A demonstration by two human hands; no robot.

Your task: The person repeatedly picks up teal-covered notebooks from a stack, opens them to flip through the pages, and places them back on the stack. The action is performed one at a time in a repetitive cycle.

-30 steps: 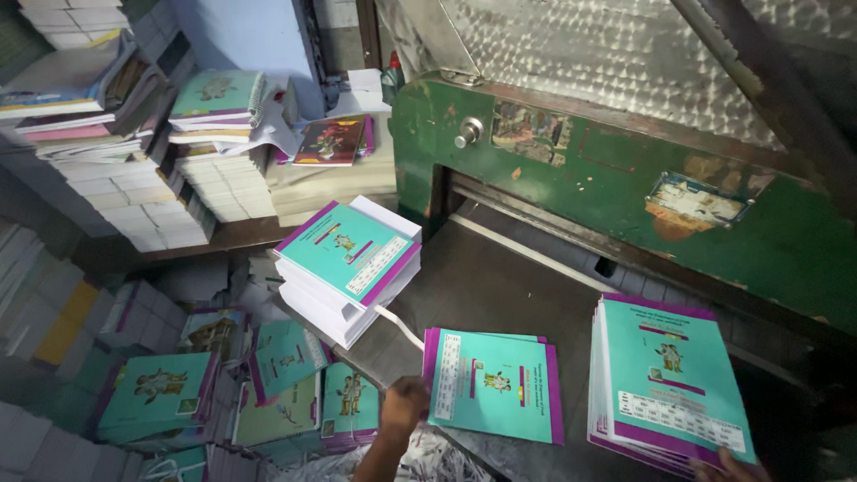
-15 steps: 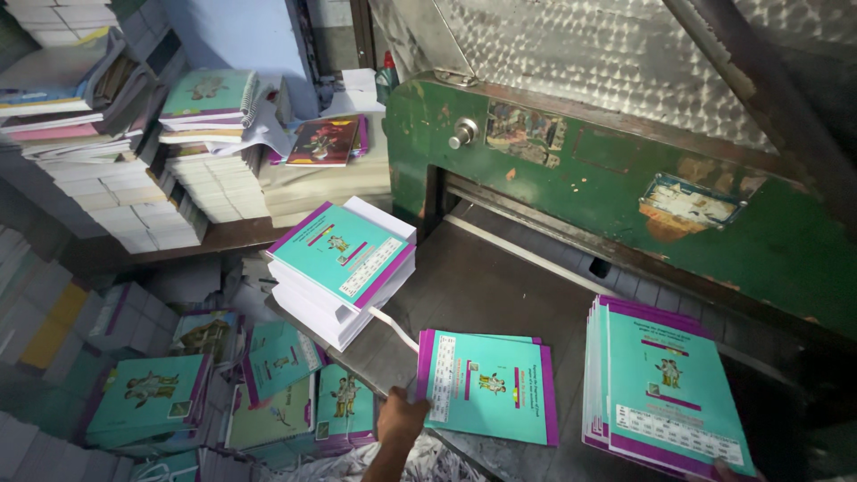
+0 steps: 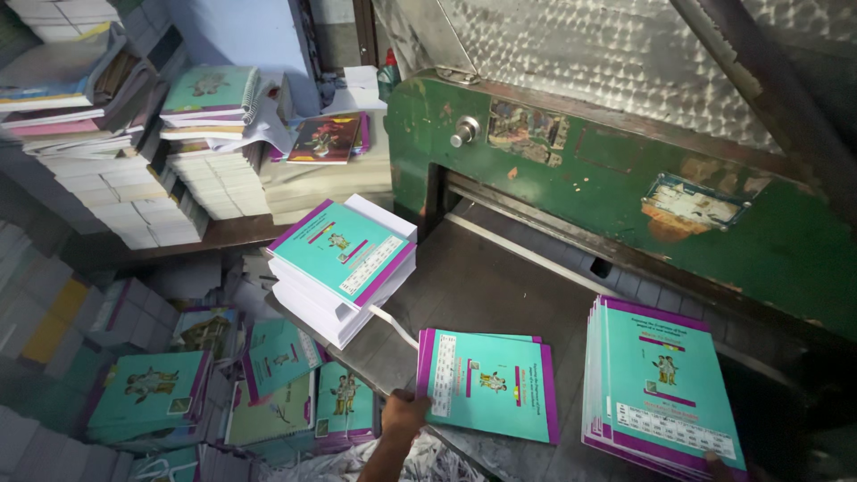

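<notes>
Teal booklet (image 3: 489, 393) under left hand (image 3: 406, 412) (flat), steel table (image 3: 500, 295)

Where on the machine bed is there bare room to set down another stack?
Bare metal bed lies between the tilted stack at the left corner, the green machine front and the two booklet piles. The front edge is crowded: left hand on the middle pile, right hand under the right pile.
</notes>
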